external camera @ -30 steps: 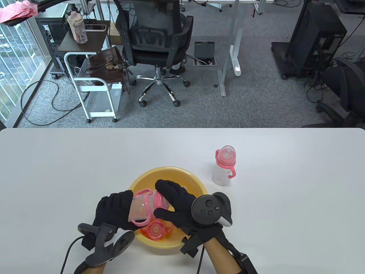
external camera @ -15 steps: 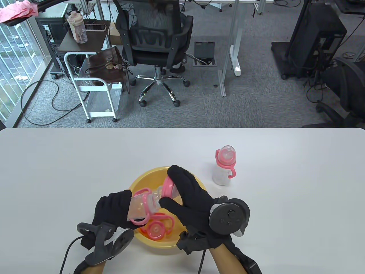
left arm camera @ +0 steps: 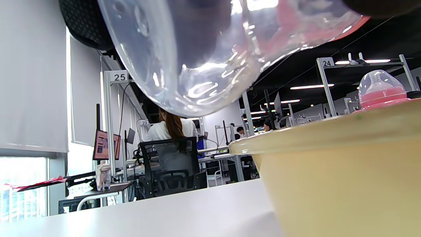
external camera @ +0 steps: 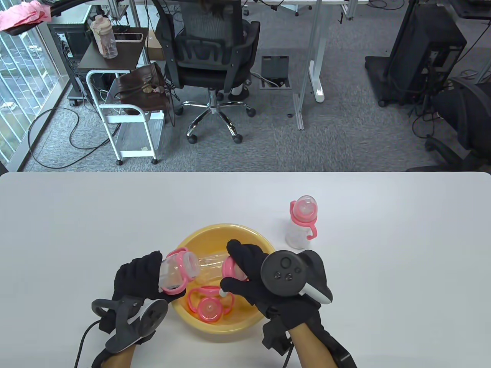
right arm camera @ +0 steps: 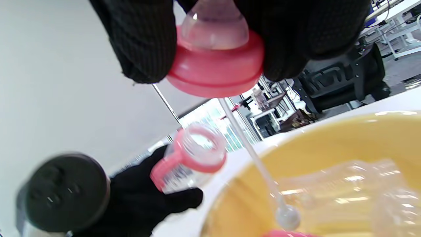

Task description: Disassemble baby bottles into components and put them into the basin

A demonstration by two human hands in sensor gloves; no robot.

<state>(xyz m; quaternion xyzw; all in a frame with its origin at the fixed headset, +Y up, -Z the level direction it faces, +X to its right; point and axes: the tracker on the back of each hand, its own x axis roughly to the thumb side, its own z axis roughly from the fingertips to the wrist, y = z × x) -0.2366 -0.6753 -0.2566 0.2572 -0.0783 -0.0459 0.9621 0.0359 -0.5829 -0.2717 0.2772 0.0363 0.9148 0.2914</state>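
My left hand point(external camera: 155, 274) grips a clear bottle body point(external camera: 174, 270) with a pink handle ring, its open mouth facing the yellow basin point(external camera: 261, 245). Its clear base fills the left wrist view point(left arm camera: 197, 49). My right hand point(external camera: 230, 266) pinches the pink screw collar with its nipple point(external camera: 231, 267) over the basin. In the right wrist view a thin straw point(right arm camera: 250, 148) with a weighted end hangs from that collar point(right arm camera: 217, 69). A pink handle ring with a nipple point(external camera: 209, 304) and a clear part point(external camera: 211, 264) lie in the basin. A second, whole bottle point(external camera: 302, 224) stands to the basin's right.
The white table point(external camera: 76, 214) runs wide on all sides of the basin. Beyond its far edge are an office chair point(external camera: 211, 50) with a seated person, a white cart point(external camera: 126, 115) and desk legs.
My right hand has pulled the collar with nipple and straw off the bottle and drawn it back over the basin. My left hand has carried the bottle body left, to the basin's left rim.
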